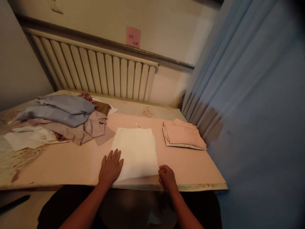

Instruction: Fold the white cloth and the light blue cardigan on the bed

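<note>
A white cloth folded into a rectangle [136,152] lies flat on the pink table covering [78,162] in front of me. My left hand [111,167] rests palm down on its left edge, fingers stretched out. At the cloth's lower right corner is my right hand [167,175], its fingers curled and pinched at the edge of the white cloth. A short thin strand [138,125] shows just beyond the cloth's far edge.
To the left lies a loose heap of garments, with a blue-grey one [64,109] on top. A folded pink stack [183,133] sits at the right. Behind the table stands a radiator [100,68]; a blue curtain [243,95] hangs along the right side.
</note>
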Tool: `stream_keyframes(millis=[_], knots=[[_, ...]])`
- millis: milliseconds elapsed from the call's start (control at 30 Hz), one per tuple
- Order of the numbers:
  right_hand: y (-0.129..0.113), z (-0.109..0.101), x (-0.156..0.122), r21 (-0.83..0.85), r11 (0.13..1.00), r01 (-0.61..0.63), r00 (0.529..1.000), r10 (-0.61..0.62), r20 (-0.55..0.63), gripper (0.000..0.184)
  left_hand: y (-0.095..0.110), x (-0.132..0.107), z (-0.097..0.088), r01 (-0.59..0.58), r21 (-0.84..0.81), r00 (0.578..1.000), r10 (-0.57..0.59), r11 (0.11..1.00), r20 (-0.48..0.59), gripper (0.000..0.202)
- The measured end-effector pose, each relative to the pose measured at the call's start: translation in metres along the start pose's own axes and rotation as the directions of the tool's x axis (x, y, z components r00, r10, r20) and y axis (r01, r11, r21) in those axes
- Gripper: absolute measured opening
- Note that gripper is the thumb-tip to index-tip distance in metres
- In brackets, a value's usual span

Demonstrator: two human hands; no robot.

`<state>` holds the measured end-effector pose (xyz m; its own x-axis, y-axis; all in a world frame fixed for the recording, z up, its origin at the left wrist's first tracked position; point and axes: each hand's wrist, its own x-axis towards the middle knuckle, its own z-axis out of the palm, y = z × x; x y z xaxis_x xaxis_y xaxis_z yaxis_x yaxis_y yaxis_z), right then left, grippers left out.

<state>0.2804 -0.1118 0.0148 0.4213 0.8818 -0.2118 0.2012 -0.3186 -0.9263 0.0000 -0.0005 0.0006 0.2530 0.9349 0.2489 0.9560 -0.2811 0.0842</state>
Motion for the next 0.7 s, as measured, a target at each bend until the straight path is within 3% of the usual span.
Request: stream_keyframes(millis=[133,333,700], knots=[[-0.003,-0.005,0.003,-0.043,0.999,-0.009,1.000,0.008,-0.020,0.013,0.001,0.000,-0.002,0.002,-0.021,1.000,-0.002,1.000,0.002,0.054],[-0.013,-0.016,0.012,-0.137,0.989,0.062,0.985,-0.083,-0.154,0.008,0.002,-0.001,-0.007,0.005,-0.010,1.000,-0.005,1.000,0.018,0.054],[-0.014,-0.003,0.028,-0.068,0.997,-0.025,0.999,0.023,-0.027,0.017,0.002,-0.002,-0.005,0.015,-0.039,1.000,-0.014,0.999,0.005,0.052]])
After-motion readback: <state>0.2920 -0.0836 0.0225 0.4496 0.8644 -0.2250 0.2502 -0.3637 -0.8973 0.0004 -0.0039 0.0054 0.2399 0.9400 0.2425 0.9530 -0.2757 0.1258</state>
